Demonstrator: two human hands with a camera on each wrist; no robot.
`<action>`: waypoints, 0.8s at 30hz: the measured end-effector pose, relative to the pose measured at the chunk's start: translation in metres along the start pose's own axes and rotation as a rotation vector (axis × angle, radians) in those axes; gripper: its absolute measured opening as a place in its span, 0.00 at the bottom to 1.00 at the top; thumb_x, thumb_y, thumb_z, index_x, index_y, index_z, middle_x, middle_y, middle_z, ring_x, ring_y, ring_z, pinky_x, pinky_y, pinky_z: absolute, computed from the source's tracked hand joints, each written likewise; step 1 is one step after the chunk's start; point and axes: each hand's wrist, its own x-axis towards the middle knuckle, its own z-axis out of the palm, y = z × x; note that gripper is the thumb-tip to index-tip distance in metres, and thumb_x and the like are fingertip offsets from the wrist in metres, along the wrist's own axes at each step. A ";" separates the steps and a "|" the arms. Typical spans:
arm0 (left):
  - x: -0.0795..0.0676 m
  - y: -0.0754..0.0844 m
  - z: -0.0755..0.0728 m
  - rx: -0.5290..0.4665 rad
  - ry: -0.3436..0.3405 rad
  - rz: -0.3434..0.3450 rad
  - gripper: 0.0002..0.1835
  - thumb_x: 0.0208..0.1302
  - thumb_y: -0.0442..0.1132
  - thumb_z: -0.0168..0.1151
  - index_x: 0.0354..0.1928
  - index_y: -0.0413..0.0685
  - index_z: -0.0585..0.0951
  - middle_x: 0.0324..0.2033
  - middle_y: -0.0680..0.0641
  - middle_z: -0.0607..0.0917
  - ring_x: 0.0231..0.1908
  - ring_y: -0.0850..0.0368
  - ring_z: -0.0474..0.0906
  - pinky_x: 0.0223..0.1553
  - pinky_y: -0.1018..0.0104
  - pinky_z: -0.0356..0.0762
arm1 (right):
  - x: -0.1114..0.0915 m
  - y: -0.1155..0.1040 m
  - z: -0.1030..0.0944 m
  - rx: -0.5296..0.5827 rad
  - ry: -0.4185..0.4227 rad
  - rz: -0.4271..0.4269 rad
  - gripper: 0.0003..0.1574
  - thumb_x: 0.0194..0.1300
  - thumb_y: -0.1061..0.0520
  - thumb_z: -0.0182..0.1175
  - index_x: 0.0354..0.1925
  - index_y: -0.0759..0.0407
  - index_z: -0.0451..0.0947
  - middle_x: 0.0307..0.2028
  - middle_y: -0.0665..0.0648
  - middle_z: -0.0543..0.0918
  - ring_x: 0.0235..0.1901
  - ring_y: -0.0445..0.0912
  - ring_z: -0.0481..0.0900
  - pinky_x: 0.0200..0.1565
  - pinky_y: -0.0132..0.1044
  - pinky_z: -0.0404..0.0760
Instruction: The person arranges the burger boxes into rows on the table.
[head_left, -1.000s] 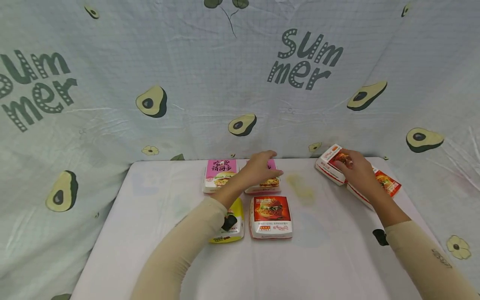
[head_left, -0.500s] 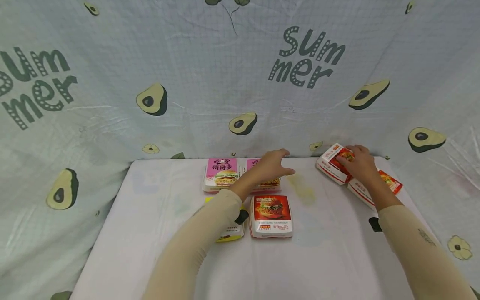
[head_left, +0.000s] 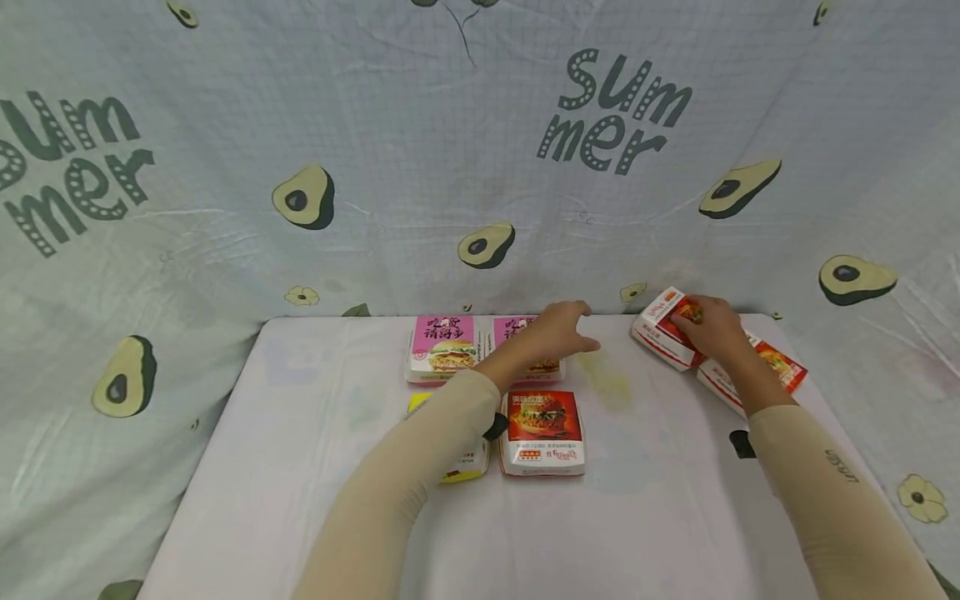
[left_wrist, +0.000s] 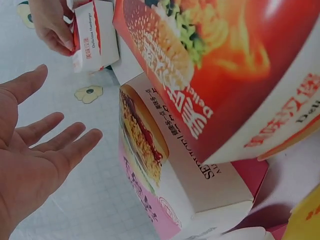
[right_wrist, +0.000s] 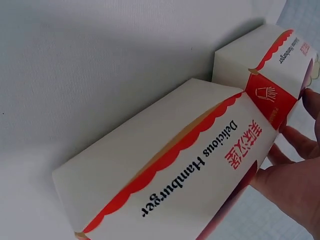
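At the far right corner of the white tabletop (head_left: 637,533), our right hand (head_left: 712,327) curls over a red-and-white, square cardboard burger box (head_left: 664,331), thumb and fingertips clamped on it; how firmly, we cannot tell. The box sits askew, one corner seemingly touching a second red-and-white cardboard burger box (head_left: 782,367) beneath our forearm. Our left hand (head_left: 551,335), thumb and fingers spread well apart and holding nothing, hovers over the right-hand pink-and-white cardboard burger box (head_left: 517,327). For sound handling, we judge that the hold belongs on opposite side walls rather than the printed lid, since thin card probably dents under a pressing thumb. Because the corners meet, we should raise the held box slightly before turning it, lest it shove its neighbour. The right wrist should also ride high, clear of that second box.
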 end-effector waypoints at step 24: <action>0.016 0.013 0.021 0.075 -0.058 0.035 0.26 0.67 0.43 0.71 0.61 0.37 0.79 0.52 0.45 0.86 0.43 0.57 0.78 0.47 0.68 0.78 | -0.016 -0.031 0.024 -0.009 -0.048 -0.305 0.42 0.76 0.48 0.60 0.75 0.70 0.60 0.70 0.79 0.63 0.69 0.74 0.63 0.68 0.71 0.64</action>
